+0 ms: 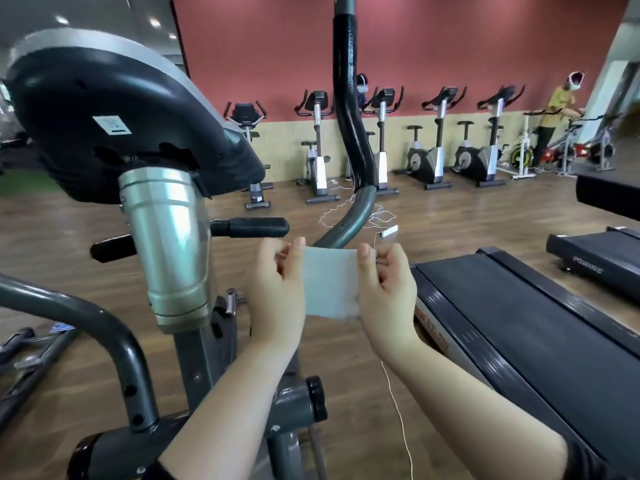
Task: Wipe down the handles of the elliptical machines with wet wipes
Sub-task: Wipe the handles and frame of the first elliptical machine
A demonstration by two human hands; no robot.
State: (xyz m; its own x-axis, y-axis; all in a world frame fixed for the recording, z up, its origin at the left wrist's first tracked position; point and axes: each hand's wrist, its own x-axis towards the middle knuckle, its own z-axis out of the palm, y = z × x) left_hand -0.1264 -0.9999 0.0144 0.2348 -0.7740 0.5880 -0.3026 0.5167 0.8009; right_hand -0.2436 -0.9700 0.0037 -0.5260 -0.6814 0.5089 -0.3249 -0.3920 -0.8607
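While you hold the wet wipe (330,282) spread flat between both hands, the wiping itself does not seem to have begun, as far as I can judge. Your left hand (277,289) pinches the left edge of the wipe and your right hand (384,289) pinches the right edge. The fingers (297,258) of each hand are curled, the thumb presses the sheet against them, and they hold nothing else. The wipe hangs in the air in front of you, to the right of the silver column (169,237) of the elliptical machine, and it touches no part of the machine. It looks white and clean.

What is left is, I think, nearly everything. The tall black padded handle (348,98) rises behind the wipe, near it but apart from it. A short black grip (256,226) sticks out from the column just above your left hand, and a second short grip (110,251) shows on the other side of the column. The grey tube (86,317) of the other moving arm curves at the lower left; its padded part is out of view. None of these surfaces shows a wet mark, though the picture is too soft to be sure. Whether more ellipticals wait for you, I cannot tell. Only a treadmill (519,323) at your right and exercise bikes (318,143) by the far wall are visible.
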